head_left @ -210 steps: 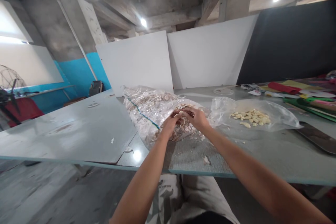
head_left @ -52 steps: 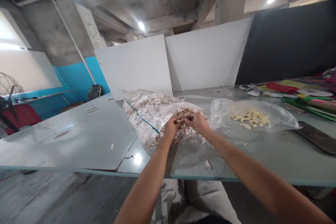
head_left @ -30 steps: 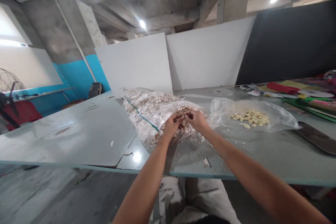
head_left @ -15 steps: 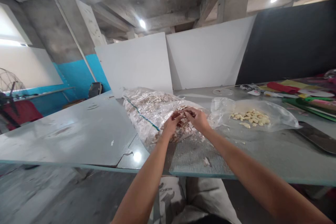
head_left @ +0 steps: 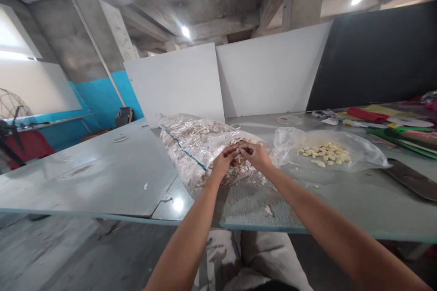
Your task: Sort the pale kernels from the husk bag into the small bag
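Observation:
My left hand (head_left: pixel 223 158) and my right hand (head_left: pixel 254 154) meet fingertip to fingertip, both closed in a pinch. Between them is a small pale piece that looks like a garlic clove, mostly hidden by the fingers. Under the hands lies a heap of papery garlic skins (head_left: pixel 244 169) at the mouth of a large clear plastic bag (head_left: pixel 191 134) with a blue-green strip along it. To the right, peeled garlic cloves (head_left: pixel 329 151) rest on another clear plastic bag (head_left: pixel 367 152).
The grey table (head_left: pixel 112 177) has its front edge close to my lap. A dark tray-like object (head_left: pixel 413 179) lies at the right, with coloured sheets (head_left: pixel 372 112) behind it. White panels (head_left: pixel 273 68) stand along the back. A loose skin scrap (head_left: pixel 268 211) lies near the front edge.
The fingertips have shifted slightly against each other. Both hands stay over the heap of skins, and the bags and the peeled cloves look unchanged.

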Demonstrator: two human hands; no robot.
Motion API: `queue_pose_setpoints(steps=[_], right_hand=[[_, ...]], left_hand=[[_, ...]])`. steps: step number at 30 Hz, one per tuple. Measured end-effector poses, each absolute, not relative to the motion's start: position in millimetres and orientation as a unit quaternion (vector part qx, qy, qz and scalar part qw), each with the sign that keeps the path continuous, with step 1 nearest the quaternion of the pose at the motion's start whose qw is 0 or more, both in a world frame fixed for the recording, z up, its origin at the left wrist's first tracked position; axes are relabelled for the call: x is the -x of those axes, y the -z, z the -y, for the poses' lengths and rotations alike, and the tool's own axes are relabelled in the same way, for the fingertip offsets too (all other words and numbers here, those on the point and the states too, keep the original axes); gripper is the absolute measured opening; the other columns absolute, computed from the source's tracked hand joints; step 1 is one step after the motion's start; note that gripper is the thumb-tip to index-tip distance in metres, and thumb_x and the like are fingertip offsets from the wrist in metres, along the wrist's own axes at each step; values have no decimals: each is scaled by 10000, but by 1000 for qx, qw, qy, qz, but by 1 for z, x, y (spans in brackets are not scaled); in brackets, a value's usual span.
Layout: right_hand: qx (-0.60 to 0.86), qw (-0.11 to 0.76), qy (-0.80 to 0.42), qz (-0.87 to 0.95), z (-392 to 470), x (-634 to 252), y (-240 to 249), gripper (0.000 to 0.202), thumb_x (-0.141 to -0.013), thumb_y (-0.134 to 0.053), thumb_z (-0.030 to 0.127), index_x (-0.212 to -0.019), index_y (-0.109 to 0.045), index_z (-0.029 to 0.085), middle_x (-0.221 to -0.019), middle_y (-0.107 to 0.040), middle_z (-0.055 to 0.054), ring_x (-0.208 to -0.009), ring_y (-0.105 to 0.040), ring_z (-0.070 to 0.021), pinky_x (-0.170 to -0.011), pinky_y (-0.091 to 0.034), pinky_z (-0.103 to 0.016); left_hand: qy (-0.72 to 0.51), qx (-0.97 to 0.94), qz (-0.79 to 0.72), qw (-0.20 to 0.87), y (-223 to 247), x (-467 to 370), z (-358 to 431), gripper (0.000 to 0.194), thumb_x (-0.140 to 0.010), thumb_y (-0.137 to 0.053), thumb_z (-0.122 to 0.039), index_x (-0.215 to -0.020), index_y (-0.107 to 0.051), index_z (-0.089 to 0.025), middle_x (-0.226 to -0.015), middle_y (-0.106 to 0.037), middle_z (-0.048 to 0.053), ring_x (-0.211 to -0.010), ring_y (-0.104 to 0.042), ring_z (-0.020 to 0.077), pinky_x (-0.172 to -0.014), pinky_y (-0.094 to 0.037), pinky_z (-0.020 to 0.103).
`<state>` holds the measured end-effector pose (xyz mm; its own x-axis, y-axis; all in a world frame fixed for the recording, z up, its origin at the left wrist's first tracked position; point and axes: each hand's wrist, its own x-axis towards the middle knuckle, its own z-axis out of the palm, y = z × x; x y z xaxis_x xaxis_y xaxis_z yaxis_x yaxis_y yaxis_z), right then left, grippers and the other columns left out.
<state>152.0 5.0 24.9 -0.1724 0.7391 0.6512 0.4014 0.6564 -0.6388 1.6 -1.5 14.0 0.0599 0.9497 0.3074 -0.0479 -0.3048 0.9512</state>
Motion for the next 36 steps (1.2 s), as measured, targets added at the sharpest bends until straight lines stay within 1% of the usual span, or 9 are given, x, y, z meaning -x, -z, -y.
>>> queue_pose_setpoints(steps=[4,7,11,13,17,20,23,30,36], right_hand=[[380,516,-155,752,-6,-151,-24,250,-755,-512,293,-897,-684,180,-726,-678,-27,-659,-604,-148,-606,-451,-239],[383,505,-154,757,-6,-151,-24,261,-762,-507,297,-916,-685,186,-785,-689,-36,-687,-611,-156,-617,-449,-245],[393,493,-143,763,-7,-152,-23,267,-763,-501,311,-897,-694,184,-812,-689,-49,-697,-605,-164,-615,-434,-244],[393,483,-139,770,-8,-153,-23,262,-761,-493,315,-865,-696,185,-777,-683,-43,-676,-592,-156,-599,-417,-234],[418,459,-124,774,-12,-153,-21,227,-726,-493,291,-768,-679,168,-619,-627,-11,-556,-528,-119,-523,-353,-208],[431,454,-118,771,-13,-152,-20,213,-711,-485,285,-740,-653,156,-566,-586,4,-514,-486,-100,-491,-314,-197],[435,460,-120,765,-13,-151,-19,216,-710,-476,292,-748,-638,154,-573,-581,4,-517,-475,-96,-492,-308,-192],[447,473,-113,751,-9,-148,-21,202,-689,-479,284,-759,-620,157,-603,-585,-7,-541,-482,-107,-505,-324,-199],[444,475,-127,749,-10,-150,-20,184,-704,-461,287,-730,-595,164,-574,-558,6,-518,-478,-106,-488,-327,-203]], left_hand=[[-555,-597,-378,439,-11,-1,-2,443,-634,-679,-387,-1019,-610,-180,-883,-669,42,-479,-553,79,-470,-432,210],[-558,-605,-384,419,-9,-1,-4,405,-645,-670,-364,-997,-609,-174,-830,-669,36,-469,-539,73,-460,-412,199],[-551,-629,-406,369,-8,0,-4,367,-666,-649,-373,-975,-600,-183,-851,-665,32,-468,-536,70,-462,-411,199],[-544,-642,-426,333,-7,1,-3,346,-676,-639,-389,-956,-604,-188,-819,-666,27,-480,-548,79,-487,-425,207],[-530,-664,-450,274,-7,2,-2,308,-675,-640,-395,-897,-616,-183,-770,-661,24,-492,-564,90,-514,-434,213],[-535,-670,-424,292,-8,0,0,307,-690,-624,-387,-911,-597,-176,-859,-660,40,-486,-566,83,-493,-434,209],[-538,-668,-403,319,-11,-2,2,327,-696,-617,-389,-934,-575,-170,-906,-655,51,-480,-564,78,-462,-428,199],[-547,-654,-390,348,-12,-4,4,346,-695,-618,-391,-942,-540,-161,-753,-639,14,-447,-540,69,-428,-400,179],[-541,-649,-379,377,-12,-6,5,393,-706,-601,-435,-974,-526,-158,-704,-620,9,-424,-539,77,-397,-376,176]])
